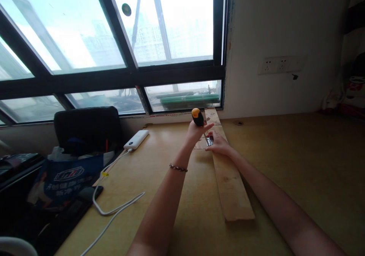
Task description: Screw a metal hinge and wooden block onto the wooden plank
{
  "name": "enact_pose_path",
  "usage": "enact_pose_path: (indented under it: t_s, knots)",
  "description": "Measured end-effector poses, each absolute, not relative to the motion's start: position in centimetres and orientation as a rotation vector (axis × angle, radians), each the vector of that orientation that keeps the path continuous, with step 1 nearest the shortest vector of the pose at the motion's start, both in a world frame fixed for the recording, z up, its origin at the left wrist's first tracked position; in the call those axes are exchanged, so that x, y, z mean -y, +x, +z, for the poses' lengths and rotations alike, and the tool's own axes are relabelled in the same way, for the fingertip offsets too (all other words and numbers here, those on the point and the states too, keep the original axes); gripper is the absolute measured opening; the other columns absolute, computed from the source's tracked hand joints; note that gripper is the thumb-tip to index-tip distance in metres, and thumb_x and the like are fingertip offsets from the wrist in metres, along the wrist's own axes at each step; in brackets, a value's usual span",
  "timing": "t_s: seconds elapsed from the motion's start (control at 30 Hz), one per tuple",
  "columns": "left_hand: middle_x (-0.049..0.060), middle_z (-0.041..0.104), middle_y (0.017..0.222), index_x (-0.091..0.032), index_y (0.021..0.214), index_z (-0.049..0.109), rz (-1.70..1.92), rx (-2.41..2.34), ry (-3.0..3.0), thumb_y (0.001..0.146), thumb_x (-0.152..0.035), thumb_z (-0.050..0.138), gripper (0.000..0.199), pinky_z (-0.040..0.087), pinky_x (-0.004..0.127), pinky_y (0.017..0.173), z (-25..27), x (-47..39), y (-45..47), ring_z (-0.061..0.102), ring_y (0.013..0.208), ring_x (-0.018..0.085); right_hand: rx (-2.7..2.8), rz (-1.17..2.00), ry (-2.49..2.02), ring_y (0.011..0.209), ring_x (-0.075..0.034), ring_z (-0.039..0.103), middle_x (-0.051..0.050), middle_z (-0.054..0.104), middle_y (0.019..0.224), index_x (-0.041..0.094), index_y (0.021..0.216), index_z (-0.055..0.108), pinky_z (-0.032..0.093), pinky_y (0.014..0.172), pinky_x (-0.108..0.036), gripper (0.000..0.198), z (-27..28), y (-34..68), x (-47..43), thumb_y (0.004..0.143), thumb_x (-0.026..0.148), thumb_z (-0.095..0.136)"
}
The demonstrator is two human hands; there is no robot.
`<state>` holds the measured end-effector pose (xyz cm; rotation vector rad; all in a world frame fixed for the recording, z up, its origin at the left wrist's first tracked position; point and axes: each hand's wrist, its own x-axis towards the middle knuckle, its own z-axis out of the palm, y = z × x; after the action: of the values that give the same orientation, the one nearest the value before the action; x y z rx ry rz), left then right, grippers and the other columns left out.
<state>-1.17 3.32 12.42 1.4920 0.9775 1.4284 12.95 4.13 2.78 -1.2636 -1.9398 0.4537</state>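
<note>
My left hand (196, 132) is closed around a screwdriver (197, 117) with a black and yellow handle. Its thin shaft slants down to a small shiny metal plate (210, 141), possibly a hinge; the tip is too small to make out. My right hand (220, 144) reaches in from the right, thumb and fingers closed about the plate's edges. Beneath both hands lies a long wooden board (230, 187), running from the window side toward me. A smaller wooden piece (200, 143) sits at the board's left side by the plate, partly hidden by my left hand.
On the table (299, 172), a white power bank (137, 139) with a white cable (114, 211) lies left of my arms. A black chair (87, 124) and a blue bag (68, 176) stand beyond the left edge. Behind are a window and a wall socket (275, 65).
</note>
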Motion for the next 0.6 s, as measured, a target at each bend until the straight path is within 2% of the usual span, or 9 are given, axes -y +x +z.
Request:
enact_pose_path:
  t_s: [0.13, 0.33, 0.47, 0.6]
  knots:
    - [-0.005, 0.042, 0.049, -0.017, 0.055, 0.049, 1.538, -1.118, 1.592, 0.046, -0.038, 0.08, 0.038, 0.026, 0.023, 0.047, 12.2, -3.4, -1.7, 0.039, 0.048, 0.009, 1.943, 0.458, -1.266, 0.094, -0.022, 0.054, -0.006, 0.056, 0.101, 0.018, 0.101, 0.046, 0.043, 0.081, -0.035, 0.068, 2.9, 12.9, -4.0, 0.045, 0.035, 0.081]
    - [-0.005, 0.045, 0.054, -0.019, 0.064, 0.051, 1.731, -1.142, 1.657, 0.041, -0.034, 0.083, 0.042, 0.027, 0.023, 0.051, 12.8, -2.3, -2.0, 0.042, 0.055, 0.011, 1.951, 0.439, -1.281, 0.093, -0.021, 0.053, -0.005, 0.056, 0.1, 0.019, 0.099, 0.047, 0.043, 0.08, -0.034, 0.066, 2.9, 13.0, -4.0, 0.045, 0.035, 0.081]
    - [-0.005, 0.047, 0.054, -0.019, 0.065, 0.051, 1.74, -1.201, 1.742, 0.04, -0.036, 0.083, 0.044, 0.028, 0.023, 0.052, 13.0, -2.2, -2.1, 0.043, 0.055, 0.012, 1.951, 0.444, -1.285, 0.093, -0.021, 0.053, -0.005, 0.056, 0.1, 0.019, 0.099, 0.047, 0.043, 0.08, -0.034, 0.067, 2.8, 13.0, -4.1, 0.044, 0.034, 0.081]
    - [-0.003, 0.056, 0.059, -0.018, 0.072, 0.054, 1.644, -1.289, 1.819, 0.044, -0.036, 0.081, 0.043, 0.033, 0.022, 0.055, 12.9, -2.5, -2.4, 0.05, 0.058, 0.013, 1.957, 0.441, -1.275, 0.094, -0.021, 0.053, -0.004, 0.058, 0.099, 0.019, 0.1, 0.046, 0.043, 0.08, -0.034, 0.067, 2.8, 13.0, -4.2, 0.044, 0.033, 0.081]
